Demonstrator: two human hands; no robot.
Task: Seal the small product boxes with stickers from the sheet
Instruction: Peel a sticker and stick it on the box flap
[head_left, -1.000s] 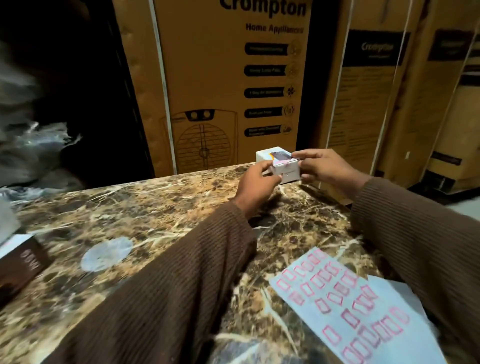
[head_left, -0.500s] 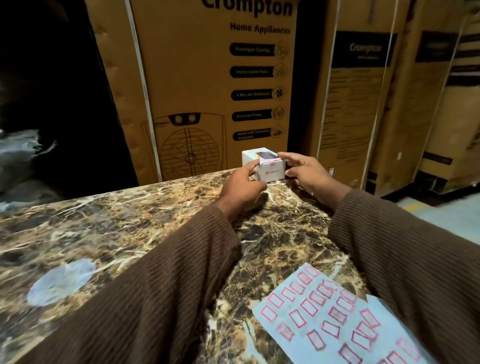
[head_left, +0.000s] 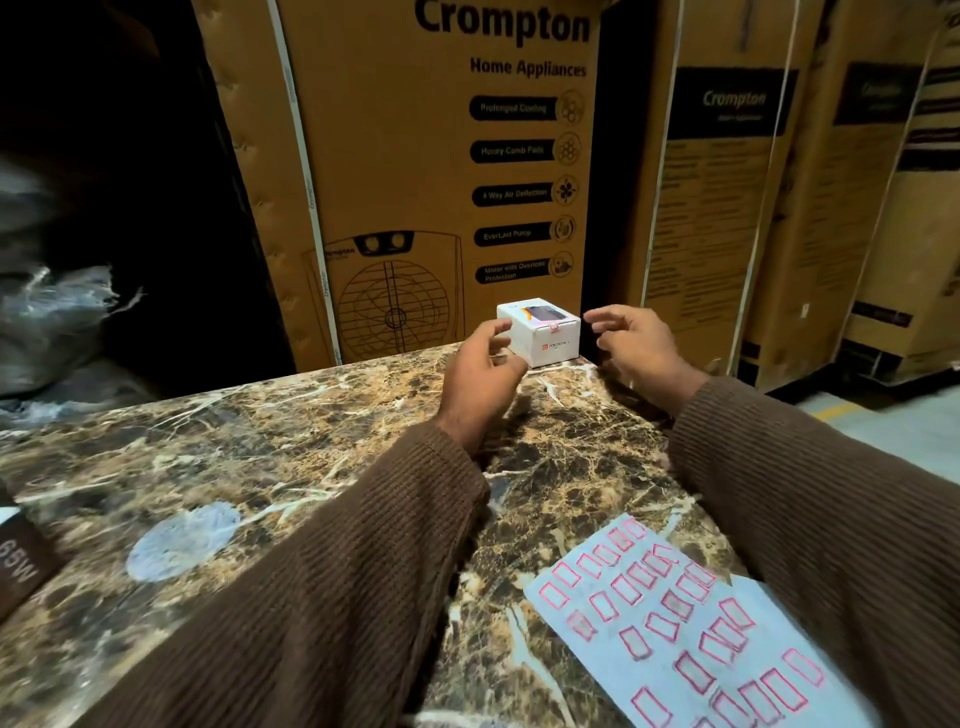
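While the sticker sheet (head_left: 691, 629) lies nearest, flat on the marble counter (head_left: 270, 447) at the lower right with rows of pink-outlined stickers on its pale blue backing, two arms in brown ribbed sleeves (head_left: 322, 587) reach forward over the stone. At the left edge a dark brown box (head_left: 21, 566) printed with "65W" juts into view, and a pale round patch (head_left: 182, 540) sits on the counter between it and the left sleeve. Further out, the left hand (head_left: 480, 371) hangs just beside the small white product box (head_left: 540, 332), its fingers loosely curled and gripping nothing, though whether a fingertip brushes the box's left face cannot be told. The right hand (head_left: 631, 345) hovers a little apart from the box's right side, fingers relaxed and spread, holding nothing. That box stands at the far edge of the counter with a small pink sticker (head_left: 555, 326) folded over its top front edge. Behind the counter rise tall Crompton cartons (head_left: 415, 171), with crumpled plastic wrap (head_left: 57, 312) in the dark at the far left
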